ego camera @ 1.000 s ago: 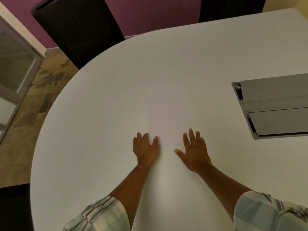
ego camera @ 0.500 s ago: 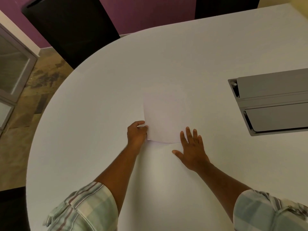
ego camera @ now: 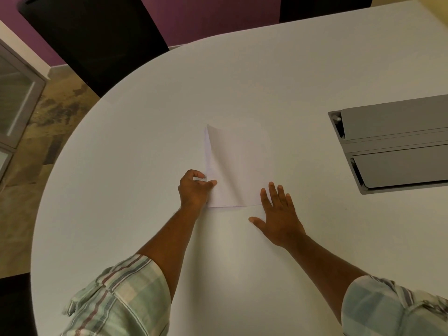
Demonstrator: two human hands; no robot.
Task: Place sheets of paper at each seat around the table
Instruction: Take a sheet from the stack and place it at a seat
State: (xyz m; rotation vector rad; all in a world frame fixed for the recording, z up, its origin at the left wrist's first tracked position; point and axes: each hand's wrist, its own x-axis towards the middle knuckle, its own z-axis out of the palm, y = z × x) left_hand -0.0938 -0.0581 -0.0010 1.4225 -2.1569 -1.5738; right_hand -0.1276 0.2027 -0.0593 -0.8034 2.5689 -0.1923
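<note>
A small stack of white paper sheets (ego camera: 238, 166) lies on the white table (ego camera: 145, 141) in front of me. My left hand (ego camera: 195, 189) pinches the left edge of the top sheet between thumb and fingers and lifts that side, so the sheet curls up off the stack. My right hand (ego camera: 278, 219) rests flat on the table with fingers spread, its fingertips at the stack's near right corner. Both forearms reach in from the bottom, with plaid sleeves rolled up.
A grey cable box with hinged lids (ego camera: 397, 144) is set into the table at the right. Two black chairs stand at the far rim, one at the upper left (ego camera: 94, 37) and one at the top right (ego camera: 324, 6). A third dark seat (ego camera: 14, 306) shows at the lower left.
My left hand went from lying flat beside the paper to pinching the top sheet's left edge and raising it. My right hand stayed flat by the stack's corner.
</note>
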